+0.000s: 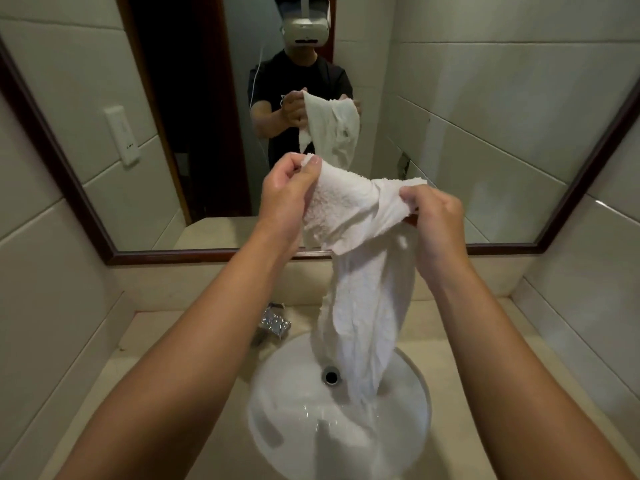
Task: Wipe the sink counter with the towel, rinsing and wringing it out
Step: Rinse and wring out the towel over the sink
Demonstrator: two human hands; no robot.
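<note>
On the left wall, reflected in the mirror (86, 216), a white wall plate (122, 135) shows, its details too blurred to read. The left hand (285, 195) is raised in front of the mirror, thumb and curled fingers pinching one upper corner of the white towel (360, 271); only a small nub of cloth pokes out above the thumb. Below and to the left of the towel, a crumpled silvery foil packet (275, 322) lies on the beige sink counter (180, 341), just beside the basin's rim; what it contains cannot be made out. The towel stretches between the two hands along its top edge, then hangs down in a loose, wrinkled column over the white round basin (294, 410). Its lower end reaches into the bowl near the drain hole (331, 375), though whether it touches the basin is hard to tell. The tap is hidden behind the cloth. The right hand (433, 220) pinches the other upper corner, fingers tightly curled around bunched fabric, the fingertips covered by the cloth. In the mirror, the person's reflection holds the same towel, a headset covering the face.
</note>
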